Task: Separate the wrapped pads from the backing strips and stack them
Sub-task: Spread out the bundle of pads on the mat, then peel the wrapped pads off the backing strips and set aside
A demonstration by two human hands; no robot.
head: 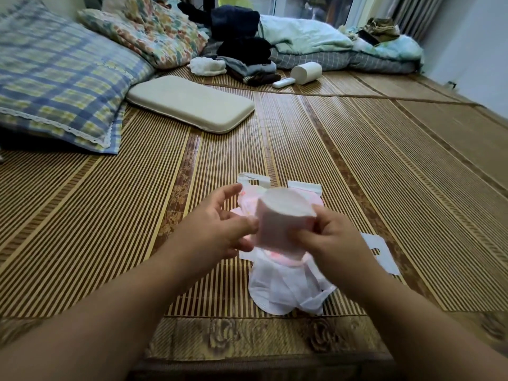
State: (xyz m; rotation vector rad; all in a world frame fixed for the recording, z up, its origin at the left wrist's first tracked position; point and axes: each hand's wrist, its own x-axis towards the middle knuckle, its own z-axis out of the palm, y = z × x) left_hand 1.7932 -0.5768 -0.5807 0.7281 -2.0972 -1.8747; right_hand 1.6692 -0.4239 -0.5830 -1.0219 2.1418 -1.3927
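- Two bare hands are working together over a striped bamboo mat (pixel 357 160), holding one white wrapped pad (pixel 280 218) up in the air between them, near the viewer.
- The left hand (pixel 220 229) is pinching the pad's left edge between thumb and forefinger, with the other fingers spreading loose; it appears to be bracing the pad.
- The right hand (pixel 332 235) is closing on the pad's right edge, thumb in front, probably so the two hands can pull the pad free of its backing.
- Directly beneath the hands, a crumpled white wrapper (pixel 286 290) is lying on the mat, touching a pinkish piece that is mostly hidden by the held pad.
- Just beyond the hands, small white backing strips (pixel 303 186) are lying flat on the mat; another white sheet (pixel 380 254) is lying to the right.
- No tidy stack is showing, so the stacking seems barely begun.
- Far off, a cream cushion (pixel 192 103) and a checked pillow (pixel 60 78) are resting at the left.
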